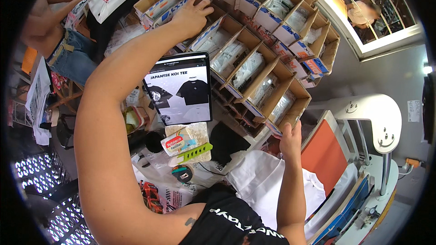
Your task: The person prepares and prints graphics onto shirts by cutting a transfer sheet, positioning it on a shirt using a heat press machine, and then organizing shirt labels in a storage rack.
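My left arm stretches far forward, and my left hand (191, 17) is over the far left end of a row of cardboard boxes. Its fingers are spread, some reaching into or over a box there; their tips are partly hidden. At the other end of the row, my right hand (291, 141) has thumb and fingers at the near corner of the end cardboard box (296, 97). Flat clear plastic packets (249, 69) stand in the boxes. Below my left forearm stands a tablet (181, 90) showing pictures of black T-shirts.
A white shirt (259, 177) lies beside a heat press (372, 113) with an orange pad (324, 149) at right. A tape measure (181, 173), a green cutter (195, 153) and a white block (200, 134) lie below the tablet. Another person (68, 45) stands at far left.
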